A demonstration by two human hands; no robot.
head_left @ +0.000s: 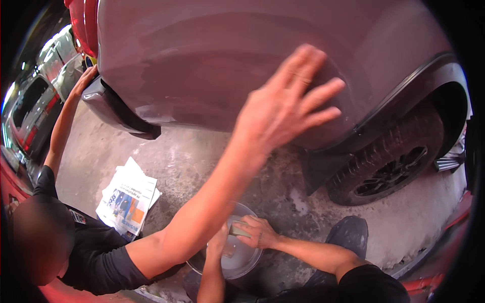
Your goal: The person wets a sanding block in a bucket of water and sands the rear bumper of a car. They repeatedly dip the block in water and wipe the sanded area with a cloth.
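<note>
We find a small block (237, 230) pinched in our right hand (260, 233) over the basin (242, 265) on the floor. Our left hand (218, 242) is beside it; we cannot tell its grip. A co-worker's hand (288, 103) lies spread on the dull car panel (202, 60). We judge the block to be in preparation, with the panel work left to do.

4 hands: own left hand (218, 243) & right hand (258, 232), plus co-worker's near hand (288, 108) & far hand (83, 81). 1 metal bowl (242, 265), 1 small block (239, 230), 1 mauve car (202, 60), 1 tyre (389, 161), 1 newspaper pile (129, 199).
</note>
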